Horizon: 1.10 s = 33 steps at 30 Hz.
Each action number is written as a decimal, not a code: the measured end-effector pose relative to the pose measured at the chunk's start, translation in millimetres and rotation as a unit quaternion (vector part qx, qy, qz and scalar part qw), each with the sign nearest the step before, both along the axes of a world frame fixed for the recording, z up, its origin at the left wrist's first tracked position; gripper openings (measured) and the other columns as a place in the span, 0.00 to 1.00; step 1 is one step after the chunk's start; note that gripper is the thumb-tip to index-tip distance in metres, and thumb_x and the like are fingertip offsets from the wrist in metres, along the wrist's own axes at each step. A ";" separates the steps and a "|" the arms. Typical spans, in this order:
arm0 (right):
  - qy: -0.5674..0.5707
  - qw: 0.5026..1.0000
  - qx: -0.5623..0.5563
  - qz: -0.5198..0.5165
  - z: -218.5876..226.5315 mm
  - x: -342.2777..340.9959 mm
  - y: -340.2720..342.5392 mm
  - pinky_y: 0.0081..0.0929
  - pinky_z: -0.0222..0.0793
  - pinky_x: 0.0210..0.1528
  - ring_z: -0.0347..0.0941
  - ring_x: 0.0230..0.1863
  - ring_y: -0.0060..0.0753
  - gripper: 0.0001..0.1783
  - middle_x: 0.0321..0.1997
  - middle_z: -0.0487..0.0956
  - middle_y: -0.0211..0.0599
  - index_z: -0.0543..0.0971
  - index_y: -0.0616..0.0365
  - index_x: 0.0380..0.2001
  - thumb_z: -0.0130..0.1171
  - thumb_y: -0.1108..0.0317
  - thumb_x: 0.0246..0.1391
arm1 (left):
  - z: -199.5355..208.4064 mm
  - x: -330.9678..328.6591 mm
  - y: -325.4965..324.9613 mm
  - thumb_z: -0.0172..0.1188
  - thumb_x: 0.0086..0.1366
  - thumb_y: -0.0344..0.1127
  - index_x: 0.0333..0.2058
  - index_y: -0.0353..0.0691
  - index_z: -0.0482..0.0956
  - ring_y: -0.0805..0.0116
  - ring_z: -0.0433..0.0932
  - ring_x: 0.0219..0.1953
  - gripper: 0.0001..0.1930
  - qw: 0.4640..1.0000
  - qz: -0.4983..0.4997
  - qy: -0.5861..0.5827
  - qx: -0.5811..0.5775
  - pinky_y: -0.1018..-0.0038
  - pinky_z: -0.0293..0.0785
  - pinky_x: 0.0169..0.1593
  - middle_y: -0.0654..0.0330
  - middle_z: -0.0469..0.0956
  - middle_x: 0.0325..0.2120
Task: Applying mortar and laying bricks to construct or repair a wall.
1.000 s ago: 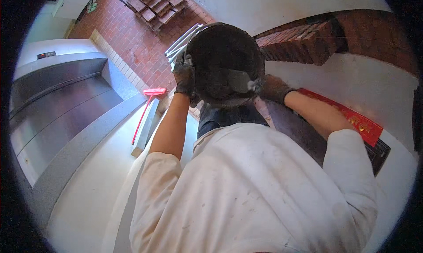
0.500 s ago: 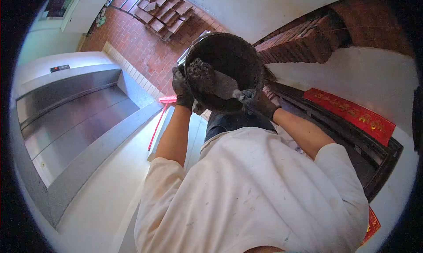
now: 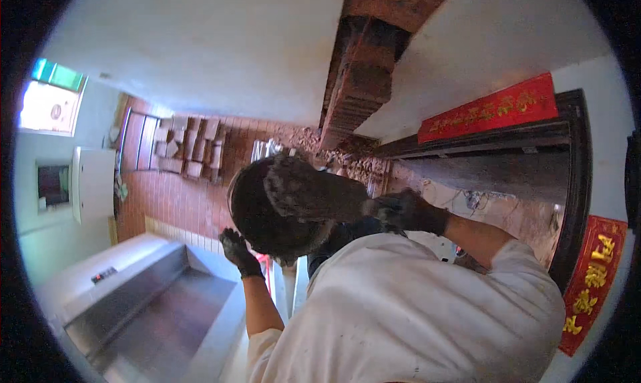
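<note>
Holds a trowel [image 3: 347,199] bearing mortar [image 3: 287,188] at the centre of the frame in the right hand [image 3: 408,213], across the mouth of a bucket [image 3: 264,226], with the left hand [image 3: 239,252] at the bucket's lower-left side. Has stacked blocks [image 3: 193,146] on the paved floor [image 3: 180,206] at left, an elevator [image 3: 170,316] at lower left and, at upper right, a banner [image 3: 491,109] on the wall [image 3: 504,39] above a door frame [image 3: 579,176].

On my feed I see a red-brown paved floor [image 3: 160,199] left of centre, edged below by pale tiles [image 3: 180,235]. On it lie loosely stacked brown slabs [image 3: 192,144] and, nearer the frame's middle, broken rubble [image 3: 352,164].
</note>
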State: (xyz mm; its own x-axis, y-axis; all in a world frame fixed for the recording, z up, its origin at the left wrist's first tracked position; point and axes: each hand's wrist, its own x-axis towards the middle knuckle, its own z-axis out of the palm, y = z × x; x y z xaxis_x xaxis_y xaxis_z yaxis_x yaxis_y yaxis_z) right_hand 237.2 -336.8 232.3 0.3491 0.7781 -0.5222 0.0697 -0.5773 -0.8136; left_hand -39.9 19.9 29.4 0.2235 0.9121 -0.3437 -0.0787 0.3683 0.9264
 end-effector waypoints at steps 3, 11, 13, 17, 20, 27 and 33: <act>-0.004 0.991 0.021 -0.131 43.0 9.9 -38.7 0.20 0.70 0.25 0.72 0.23 0.17 0.16 0.26 0.79 0.29 0.76 0.56 0.45 0.53 0.66 0.53 | 26.7 14.0 8.3 0.43 0.65 0.36 0.52 0.29 0.65 0.60 0.70 0.50 0.20 0.963 -0.071 0.193 0.174 0.68 0.66 0.53 0.51 0.69 0.50; 0.081 0.923 -0.106 -0.361 113.2 74.0 -59.1 0.18 0.64 0.16 0.66 0.13 0.20 0.17 0.18 0.74 0.32 0.75 0.58 0.43 0.49 0.59 0.54 | 101.3 88.0 -14.3 0.41 0.67 0.37 0.50 0.28 0.66 0.57 0.67 0.53 0.19 0.884 -0.122 0.278 0.356 0.67 0.59 0.58 0.48 0.68 0.51; 0.096 0.910 -0.071 -0.397 128.2 115.1 -26.3 0.18 0.61 0.16 0.64 0.14 0.20 0.18 0.18 0.72 0.30 0.76 0.56 0.41 0.46 0.56 0.55 | 107.8 95.8 -11.6 0.41 0.68 0.37 0.50 0.28 0.66 0.57 0.67 0.53 0.20 0.899 -0.115 0.257 0.336 0.67 0.59 0.58 0.48 0.68 0.51; 0.048 0.972 -0.035 -0.227 100.4 225.4 15.6 0.19 0.59 0.18 0.63 0.17 0.20 0.19 0.20 0.71 0.28 0.76 0.56 0.39 0.45 0.54 0.55 | 98.4 84.8 2.8 0.40 0.68 0.38 0.50 0.28 0.66 0.56 0.65 0.54 0.20 0.867 -0.155 0.297 0.369 0.67 0.59 0.58 0.48 0.67 0.52; 0.050 0.978 -0.033 -0.199 69.6 274.3 19.7 0.19 0.59 0.18 0.63 0.17 0.20 0.17 0.21 0.71 0.26 0.77 0.56 0.36 0.45 0.56 0.55 | 80.4 52.2 19.1 0.39 0.68 0.37 0.51 0.27 0.66 0.56 0.65 0.54 0.20 0.865 -0.126 0.323 0.363 0.67 0.58 0.58 0.47 0.66 0.52; 0.026 0.966 -0.072 -0.248 51.0 277.9 13.5 0.22 0.60 0.19 0.64 0.19 0.21 0.17 0.21 0.72 0.27 0.77 0.58 0.30 0.46 0.56 0.54 | 28.0 -51.8 31.3 0.40 0.67 0.35 0.50 0.27 0.66 0.53 0.66 0.54 0.19 0.763 -0.145 0.506 0.374 0.68 0.60 0.57 0.45 0.65 0.53; 0.113 0.923 -0.101 -0.354 39.4 271.8 5.5 0.22 0.61 0.22 0.65 0.19 0.23 0.18 0.20 0.71 0.28 0.75 0.58 0.29 0.43 0.56 0.56 | 1.4 -78.2 18.6 0.41 0.65 0.33 0.50 0.26 0.66 0.54 0.66 0.54 0.19 0.791 -0.097 0.543 0.264 0.68 0.60 0.58 0.45 0.67 0.51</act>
State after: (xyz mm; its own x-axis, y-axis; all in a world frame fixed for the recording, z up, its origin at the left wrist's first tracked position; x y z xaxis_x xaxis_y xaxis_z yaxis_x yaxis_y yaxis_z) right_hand 509.1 -331.3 271.7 0.5973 0.2765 -0.7529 -0.5404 -0.5548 -0.6325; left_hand -118.1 38.5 30.8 0.2108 0.9775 -0.0113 0.8796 -0.1846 0.4385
